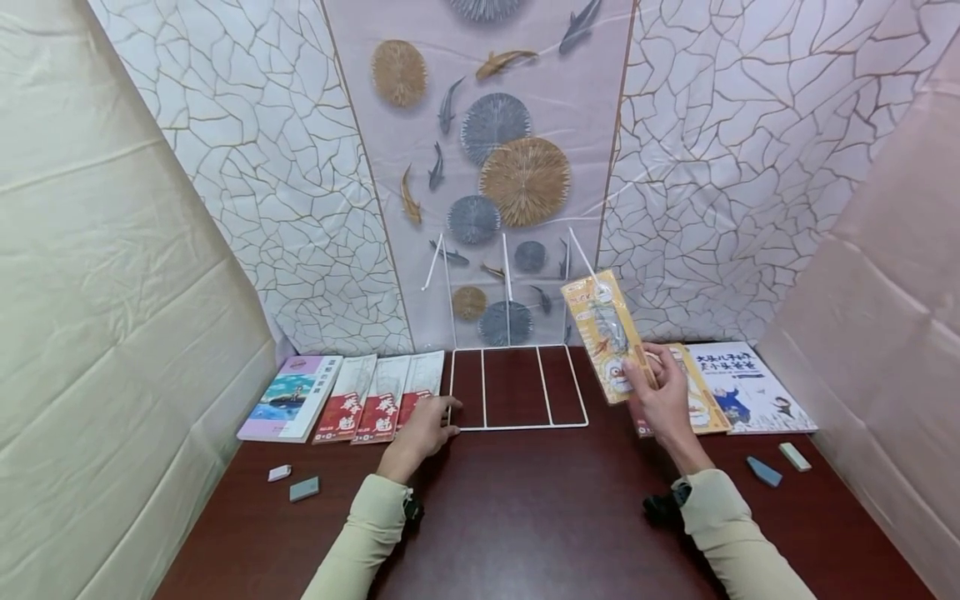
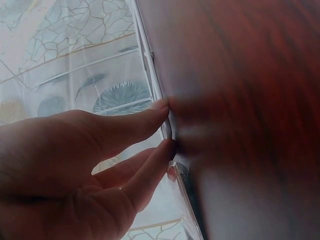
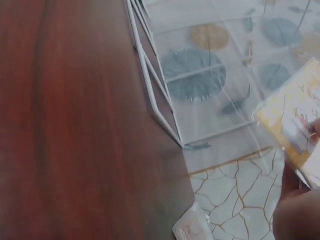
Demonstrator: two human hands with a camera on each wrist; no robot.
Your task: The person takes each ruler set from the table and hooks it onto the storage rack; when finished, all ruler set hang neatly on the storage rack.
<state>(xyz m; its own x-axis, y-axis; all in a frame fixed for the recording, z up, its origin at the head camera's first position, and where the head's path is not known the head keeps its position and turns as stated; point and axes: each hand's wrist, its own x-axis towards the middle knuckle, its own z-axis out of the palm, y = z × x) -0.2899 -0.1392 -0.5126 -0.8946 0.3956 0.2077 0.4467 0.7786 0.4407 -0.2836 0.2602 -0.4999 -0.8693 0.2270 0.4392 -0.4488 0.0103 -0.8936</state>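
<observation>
My right hand (image 1: 663, 396) holds a yellow book (image 1: 600, 329) in the air by its lower right edge, thumb across the cover. The book is tilted and overlaps the right side of a white wire rack (image 1: 517, 427) in the head view. That rack stands at the back middle of the table, with thin bars along the base and uprights behind. At its front left corner is my left hand (image 1: 426, 429). Seen from the left wrist, thumb and fingertips (image 2: 161, 106) pinch the rack's wire. In the right wrist view, the yellow book (image 3: 285, 115) shows only partly.
Left of the rack lie three red-and-white booklets (image 1: 375, 400) and a pink-and-blue book (image 1: 292, 398). To the right are another yellow book (image 1: 697, 392) and a white book (image 1: 753, 387). Small blocks lie nearer: white (image 1: 279, 473), grey (image 1: 303, 489), blue (image 1: 763, 472) and pale (image 1: 795, 457).
</observation>
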